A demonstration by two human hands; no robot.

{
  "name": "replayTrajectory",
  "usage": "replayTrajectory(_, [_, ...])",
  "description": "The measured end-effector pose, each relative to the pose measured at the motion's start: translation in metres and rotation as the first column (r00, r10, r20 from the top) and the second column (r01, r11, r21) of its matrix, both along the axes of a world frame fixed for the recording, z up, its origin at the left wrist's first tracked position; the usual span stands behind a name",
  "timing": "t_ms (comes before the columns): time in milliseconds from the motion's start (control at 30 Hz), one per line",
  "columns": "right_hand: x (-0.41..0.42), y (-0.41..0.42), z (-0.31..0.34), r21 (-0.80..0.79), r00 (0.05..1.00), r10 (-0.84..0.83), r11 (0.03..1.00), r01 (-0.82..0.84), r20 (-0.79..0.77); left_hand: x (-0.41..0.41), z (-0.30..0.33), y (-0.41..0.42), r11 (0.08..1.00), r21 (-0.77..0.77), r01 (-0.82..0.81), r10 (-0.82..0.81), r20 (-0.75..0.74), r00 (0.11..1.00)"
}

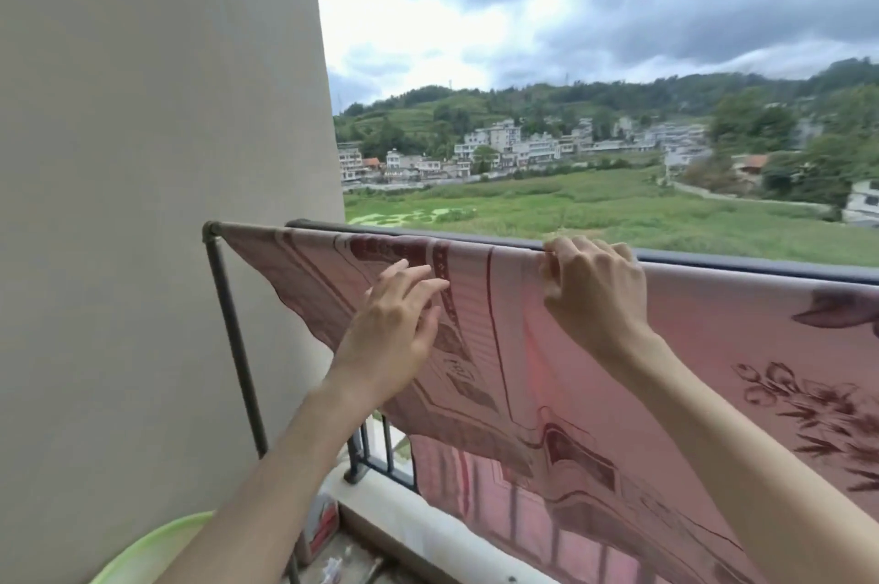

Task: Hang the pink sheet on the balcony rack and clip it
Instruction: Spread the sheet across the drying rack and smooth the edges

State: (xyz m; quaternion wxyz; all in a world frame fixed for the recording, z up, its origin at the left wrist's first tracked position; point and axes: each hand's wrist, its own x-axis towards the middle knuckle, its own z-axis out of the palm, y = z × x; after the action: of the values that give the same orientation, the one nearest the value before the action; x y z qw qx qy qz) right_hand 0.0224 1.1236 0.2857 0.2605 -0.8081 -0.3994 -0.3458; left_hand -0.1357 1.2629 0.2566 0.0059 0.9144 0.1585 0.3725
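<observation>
The pink sheet (513,345), printed with dark red borders and flowers, is draped over the top bar of the dark metal rack (228,321) and hangs down toward me. My left hand (395,336) lies flat on the cloth with fingers straight, a little below the bar. My right hand (594,288) is at the bar, its curled fingers pinching the sheet's top fold. No clip shows in either hand.
A beige wall (157,202) stands close on the left. The balcony railing (376,450) and its ledge run below the sheet. A green plastic basin (147,550) sits at the bottom left, with small clutter on the floor beside it.
</observation>
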Motion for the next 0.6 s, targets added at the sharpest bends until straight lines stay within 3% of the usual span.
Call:
replayTrajectory(133, [0.001,0.000,-0.007,0.066,0.991,-0.122,0.991,0.119,0.046,0.038,0.012,0.003,0.979,0.084,0.184,-0.191,0.082,0.978])
replayTrajectory(233, [0.003,0.002,-0.013,0.097,0.971,-0.203,0.977,0.192,0.123,0.070,0.027,-0.013,0.953,0.110,0.281,-0.288,0.046,0.957])
replayTrajectory(300, [0.002,0.006,-0.017,0.125,0.957,-0.245,0.966,0.226,0.158,0.088,0.027,-0.016,0.954,0.098,0.284,-0.287,0.014,0.958])
replayTrajectory(400, [0.004,0.008,-0.019,0.166,0.940,-0.276,0.955,0.245,0.201,0.101,0.016,-0.008,0.941,0.252,0.225,-0.242,0.039,0.969])
replayTrajectory(600, [0.004,0.005,-0.019,0.194,0.921,-0.302,0.946,0.259,0.248,0.103,0.021,0.019,0.879,0.392,0.273,-0.329,0.083,0.941])
